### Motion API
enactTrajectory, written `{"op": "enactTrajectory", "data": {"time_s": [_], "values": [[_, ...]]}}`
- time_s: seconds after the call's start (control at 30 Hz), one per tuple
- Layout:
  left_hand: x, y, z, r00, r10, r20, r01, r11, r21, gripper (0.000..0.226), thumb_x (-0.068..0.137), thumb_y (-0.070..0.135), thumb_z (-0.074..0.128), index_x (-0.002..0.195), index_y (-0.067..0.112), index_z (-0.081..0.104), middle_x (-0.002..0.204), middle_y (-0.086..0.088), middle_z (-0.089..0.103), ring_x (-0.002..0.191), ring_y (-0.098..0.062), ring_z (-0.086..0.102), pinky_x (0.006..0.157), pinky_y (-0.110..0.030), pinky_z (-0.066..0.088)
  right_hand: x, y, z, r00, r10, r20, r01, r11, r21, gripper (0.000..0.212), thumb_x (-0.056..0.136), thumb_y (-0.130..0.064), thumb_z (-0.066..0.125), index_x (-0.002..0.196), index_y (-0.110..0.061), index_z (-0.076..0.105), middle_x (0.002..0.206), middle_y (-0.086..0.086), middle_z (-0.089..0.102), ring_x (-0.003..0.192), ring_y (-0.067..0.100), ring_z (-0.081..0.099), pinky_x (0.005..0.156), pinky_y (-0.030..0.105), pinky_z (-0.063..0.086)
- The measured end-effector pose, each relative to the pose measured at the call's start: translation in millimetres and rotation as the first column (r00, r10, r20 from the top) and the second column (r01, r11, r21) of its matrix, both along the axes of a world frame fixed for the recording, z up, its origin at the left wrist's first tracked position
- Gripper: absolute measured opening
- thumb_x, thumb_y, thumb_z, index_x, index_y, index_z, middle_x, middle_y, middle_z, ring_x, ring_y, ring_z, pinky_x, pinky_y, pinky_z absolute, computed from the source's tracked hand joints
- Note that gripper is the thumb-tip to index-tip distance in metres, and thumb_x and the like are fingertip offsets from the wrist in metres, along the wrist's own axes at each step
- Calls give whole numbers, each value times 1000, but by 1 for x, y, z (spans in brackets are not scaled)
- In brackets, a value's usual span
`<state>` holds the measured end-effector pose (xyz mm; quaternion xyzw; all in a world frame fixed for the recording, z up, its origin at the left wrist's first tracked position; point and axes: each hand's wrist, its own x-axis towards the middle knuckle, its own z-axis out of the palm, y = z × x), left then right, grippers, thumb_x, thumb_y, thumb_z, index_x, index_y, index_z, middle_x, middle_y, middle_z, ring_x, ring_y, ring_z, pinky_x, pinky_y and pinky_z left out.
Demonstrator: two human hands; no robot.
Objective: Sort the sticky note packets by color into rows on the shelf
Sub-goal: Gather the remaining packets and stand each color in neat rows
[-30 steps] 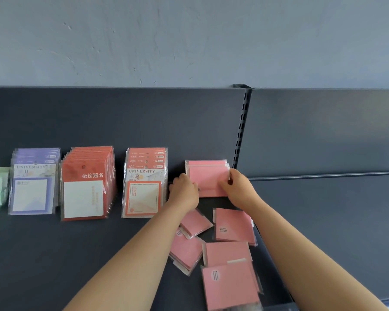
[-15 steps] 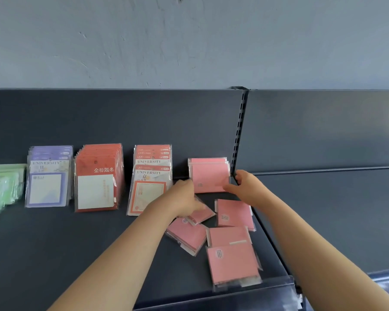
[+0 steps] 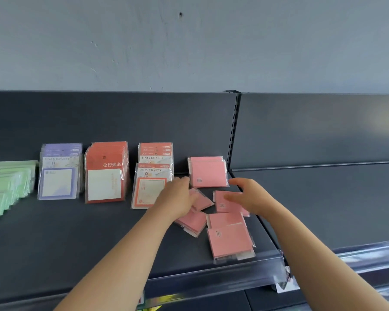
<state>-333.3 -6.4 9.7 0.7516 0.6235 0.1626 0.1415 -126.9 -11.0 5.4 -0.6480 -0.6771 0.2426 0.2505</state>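
Observation:
A short stack of pink sticky note packets (image 3: 208, 173) leans against the back panel of the dark shelf (image 3: 76, 243). Several loose pink packets lie in front of it, the nearest (image 3: 230, 241) by the shelf's front edge. My left hand (image 3: 177, 198) lies over a tilted pink packet (image 3: 202, 201), with its fingers curled onto the packet's left edge. My right hand (image 3: 247, 196) hovers with fingers spread above another pink packet (image 3: 222, 206) and holds nothing.
Sorted rows stand to the left: green packets (image 3: 7, 182), purple ones (image 3: 58, 173), red ones (image 3: 106, 173) and orange "University" ones (image 3: 153, 176). A slotted upright (image 3: 233, 131) separates this bay from a bare lower shelf (image 3: 323, 198) on the right. A clear rail (image 3: 211, 279) edges the front.
Both hands have let go of the standing pink stack and dropped toward the loose packets. The left hand went onto the tilted packet and the right hand drew back with fingers open.

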Motion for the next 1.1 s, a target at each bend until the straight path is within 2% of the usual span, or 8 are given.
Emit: {"op": "enactTrajectory", "data": {"time_s": [0.07,0.13,0.2,0.3,0.37,0.5,0.7,1.1], "values": [[-17,-2,-2,990,129,58,-136,981,137,40,94,29,57,128,11,46,130,-11,48,114,-27,49,92,-36,44,-17,1,6,1000,29,-4,-29,998,62,49,90,-21,63,137,-16,51,142,-3,50,128,16,48,97,22,35],[-36,-1,-7,965,260,41,-263,948,178,54,91,24,63,136,8,38,137,-14,42,122,-29,44,99,-37,43,-37,5,12,998,62,-4,-61,994,89,46,90,-19,63,135,-15,54,139,-2,53,124,15,51,93,19,35],[-51,2,-17,940,339,48,-342,933,110,73,87,21,69,145,8,27,143,-14,33,130,-31,37,105,-39,42,-59,10,16,995,99,5,-99,992,73,43,89,-17,63,132,-11,57,134,2,57,120,18,54,93,20,38],[-68,6,-32,910,401,103,-404,915,9,76,83,24,74,142,12,29,140,-12,40,128,-31,43,101,-44,48,-90,18,16,993,116,27,-117,992,44,37,88,-15,64,121,1,62,122,13,64,111,28,60,99,36,47],[-78,9,-38,904,411,115,-413,911,-10,70,82,25,75,138,13,34,136,-10,47,125,-31,50,96,-45,51,-107,21,15,990,135,40,-136,990,23,32,88,-14,62,114,4,63,115,15,67,105,31,62,95,40,49],[-84,18,-38,908,381,172,-393,919,36,51,78,29,79,118,17,50,119,-5,58,108,-25,60,84,-37,56,-129,33,9,987,152,50,-150,988,-40,18,89,-19,62,98,-4,69,93,4,67,85,23,63,75,28,50],[-76,39,-35,901,408,147,-426,897,118,58,80,21,78,126,12,44,126,-9,50,115,-26,54,91,-36,50,-139,51,9,997,80,14,-80,997,7,17,85,-9,61,96,1,69,96,16,70,90,31,66,83,47,55],[-80,47,-41,898,352,263,-398,905,149,68,80,20,78,131,10,35,129,-11,55,119,-28,56,94,-39,52,-135,64,2,999,26,33,-29,997,78,49,79,-15,75,122,-11,54,111,4,65,96,19,61,78,26,48]]}}
